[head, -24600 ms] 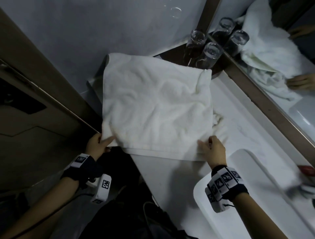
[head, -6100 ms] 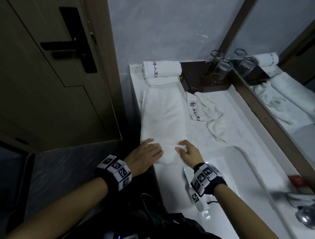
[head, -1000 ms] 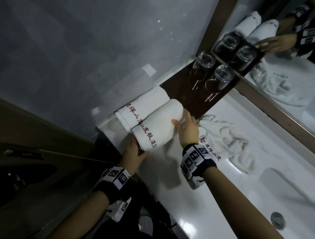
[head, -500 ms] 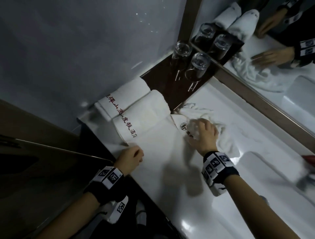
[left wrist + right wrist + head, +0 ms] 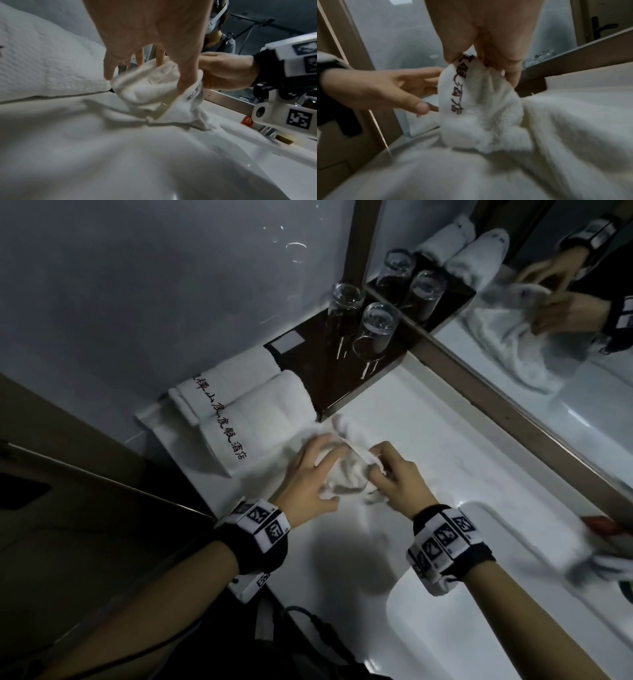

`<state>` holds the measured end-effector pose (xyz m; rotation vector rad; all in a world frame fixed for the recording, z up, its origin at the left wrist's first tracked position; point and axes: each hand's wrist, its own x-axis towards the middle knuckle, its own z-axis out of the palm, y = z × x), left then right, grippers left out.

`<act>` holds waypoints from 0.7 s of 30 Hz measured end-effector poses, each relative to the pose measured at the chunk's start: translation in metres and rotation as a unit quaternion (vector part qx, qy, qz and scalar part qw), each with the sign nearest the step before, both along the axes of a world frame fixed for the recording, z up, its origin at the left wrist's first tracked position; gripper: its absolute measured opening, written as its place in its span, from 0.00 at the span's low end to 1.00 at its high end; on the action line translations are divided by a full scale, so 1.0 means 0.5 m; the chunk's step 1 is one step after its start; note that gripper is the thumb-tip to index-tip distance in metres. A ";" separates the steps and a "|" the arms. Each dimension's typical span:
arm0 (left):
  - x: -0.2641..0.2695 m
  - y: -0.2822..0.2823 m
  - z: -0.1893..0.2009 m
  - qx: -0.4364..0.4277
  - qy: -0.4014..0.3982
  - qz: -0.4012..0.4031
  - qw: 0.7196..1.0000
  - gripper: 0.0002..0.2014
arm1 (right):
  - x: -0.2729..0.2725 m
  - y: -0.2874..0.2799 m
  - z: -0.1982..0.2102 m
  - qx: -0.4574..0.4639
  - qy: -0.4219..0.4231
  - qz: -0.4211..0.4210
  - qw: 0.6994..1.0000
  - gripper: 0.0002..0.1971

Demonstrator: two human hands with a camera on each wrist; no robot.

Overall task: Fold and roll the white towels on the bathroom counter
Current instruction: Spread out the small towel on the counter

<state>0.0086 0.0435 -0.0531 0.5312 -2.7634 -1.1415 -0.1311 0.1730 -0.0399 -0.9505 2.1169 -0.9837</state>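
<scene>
Two rolled white towels with dark lettering lie side by side in the back left corner of the counter, the rear roll [image 5: 226, 385] against the wall and the front roll [image 5: 260, 419] [image 5: 42, 67] before it. A small crumpled white towel [image 5: 346, 477] [image 5: 147, 92] [image 5: 479, 108] is bunched up between my hands, partly lifted off the counter. My right hand [image 5: 376, 462] [image 5: 481, 59] pinches its lettered edge between thumb and fingers. My left hand [image 5: 322, 474] [image 5: 145, 70] reaches over the bunch with spread, nearly straight fingers that touch the cloth.
Upturned glasses [image 5: 373, 333] stand on a dark tray [image 5: 329, 385] behind the towels, below the mirror [image 5: 513, 354]. The white counter [image 5: 445, 433] runs right to a sunken basin [image 5: 479, 611]. A red item [image 5: 603, 525] lies at the right edge. A door [image 5: 68, 525] is left.
My left hand has left the counter's front edge and come over to the crumpled towel. My right hand has gathered that towel and drawn it nearer, lifting its lettered edge.
</scene>
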 end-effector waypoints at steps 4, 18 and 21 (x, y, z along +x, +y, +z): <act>0.007 0.013 0.019 0.042 0.000 0.024 0.999 0.37 | 0.024 -0.001 0.054 -0.085 -0.108 0.048 0.989 0.02; 0.116 -0.009 0.031 0.212 -0.030 0.123 0.969 0.18 | -0.006 0.064 0.002 0.123 0.046 -0.055 0.990 0.06; 0.128 -0.009 0.036 0.262 -0.024 0.139 0.955 0.18 | 0.007 0.066 -0.004 0.075 -0.110 -0.122 0.984 0.05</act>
